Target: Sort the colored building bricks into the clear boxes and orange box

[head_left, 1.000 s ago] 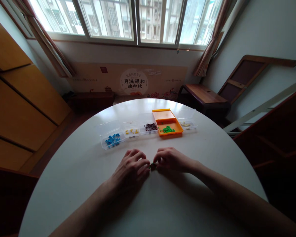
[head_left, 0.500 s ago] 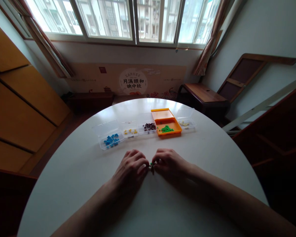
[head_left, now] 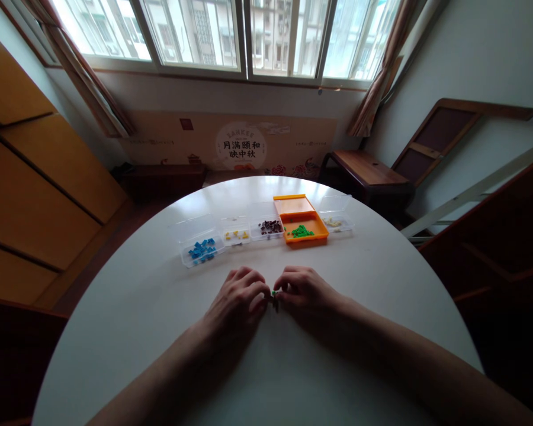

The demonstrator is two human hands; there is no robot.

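Observation:
Near the middle of the white round table, my left hand and my right hand meet fingertip to fingertip. Between them is a small assembly of dark brown and green building blocks, partly hidden by the fingers. My left thumb and forefinger pinch its left side. My right fingers are curled and pressed together at its right side, close to the green piece. Beyond the hands stands an orange box with its lid up, holding green blocks.
In the same row stand clear boxes with blue blocks, yellow blocks, dark brown blocks and pale blocks. A wooden chair is behind the table at right, an orange-brown cabinet at left.
Both hands stay almost in place around the small block assembly, with slight finger movement. The whole view has shifted very slightly.

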